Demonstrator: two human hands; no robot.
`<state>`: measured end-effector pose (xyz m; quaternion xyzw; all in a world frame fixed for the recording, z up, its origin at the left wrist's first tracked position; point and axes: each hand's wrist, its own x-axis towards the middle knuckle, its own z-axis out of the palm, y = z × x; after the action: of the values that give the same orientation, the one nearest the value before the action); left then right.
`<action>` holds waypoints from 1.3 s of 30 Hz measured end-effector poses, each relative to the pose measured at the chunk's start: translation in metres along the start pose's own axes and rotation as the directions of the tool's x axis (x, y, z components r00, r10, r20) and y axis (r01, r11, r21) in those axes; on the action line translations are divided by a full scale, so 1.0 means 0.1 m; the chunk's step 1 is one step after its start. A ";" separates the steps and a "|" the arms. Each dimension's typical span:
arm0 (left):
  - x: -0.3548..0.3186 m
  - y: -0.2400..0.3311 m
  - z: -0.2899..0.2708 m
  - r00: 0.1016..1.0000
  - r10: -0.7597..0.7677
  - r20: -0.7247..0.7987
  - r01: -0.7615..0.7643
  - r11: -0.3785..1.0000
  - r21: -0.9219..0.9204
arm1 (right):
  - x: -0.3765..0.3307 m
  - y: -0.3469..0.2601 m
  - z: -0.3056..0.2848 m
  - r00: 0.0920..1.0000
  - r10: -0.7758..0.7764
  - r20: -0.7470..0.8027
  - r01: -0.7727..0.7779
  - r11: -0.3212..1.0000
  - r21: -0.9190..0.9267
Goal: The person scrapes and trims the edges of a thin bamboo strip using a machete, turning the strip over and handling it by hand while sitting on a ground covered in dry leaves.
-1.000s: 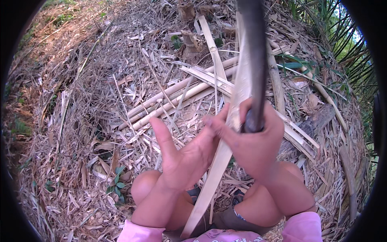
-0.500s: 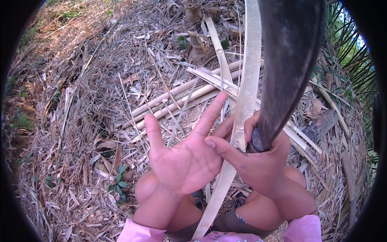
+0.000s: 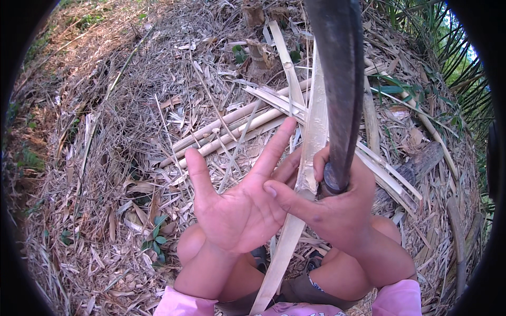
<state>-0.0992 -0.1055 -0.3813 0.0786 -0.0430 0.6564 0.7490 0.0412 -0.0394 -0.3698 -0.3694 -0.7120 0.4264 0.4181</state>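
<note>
1. We hold the pale bamboo strip (image 3: 311, 142) upright between our knees, its lower end running down toward our lap and its upper end reaching past the dark curved blade (image 3: 337, 79).
2. Our right hand (image 3: 337, 210) has its grip wrapped tight round the blade's handle, with the thumb stretched across to the strip. We judge that the thumb should steady the strip without straying near the edge.
3. Our left hand (image 3: 237, 205) is spread flat, palm up and fingers fanned, holding nothing. Its fingertips rest against the strip's left side, and the palm should stay behind the blade's path.
4. The blade lies along the strip's right edge. Shaving looks to be the step in hand, so we would draw in short, shallow strokes along the grain.
5. Cut bamboo poles (image 3: 232, 126) lie well apart on the dry leaf litter (image 3: 105, 158). We need not reach for them yet.
</note>
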 end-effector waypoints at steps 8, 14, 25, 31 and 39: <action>0.07 -0.04 0.06 0.989 0.069 -0.131 -0.056 0.994 0.098 | 0.03 0.03 0.00 0.999 0.003 0.039 -0.003 1.000 0.007; 0.05 0.07 -0.05 0.999 -0.025 0.024 0.022 0.990 0.141 | 0.02 0.02 -0.02 0.994 0.024 0.102 -0.031 0.998 0.060; 0.06 0.02 0.01 1.000 0.009 -0.006 -0.008 0.993 0.119 | 0.03 0.02 -0.02 0.989 0.070 0.133 -0.082 0.993 0.086; 0.06 0.05 -0.13 1.000 -0.002 -0.005 0.003 0.989 0.149 | 0.05 0.04 -0.05 0.983 0.075 0.165 -0.078 0.997 0.016; 0.11 0.03 -0.02 0.976 -0.020 -0.219 0.088 0.948 0.306 | 0.10 -0.10 -0.23 0.997 -0.027 0.071 0.040 0.980 -0.194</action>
<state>-0.1006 -0.0945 -0.3812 0.1272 0.1446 0.6385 0.7451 0.0570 -0.0270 -0.3515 -0.3818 -0.7704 0.3598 0.3623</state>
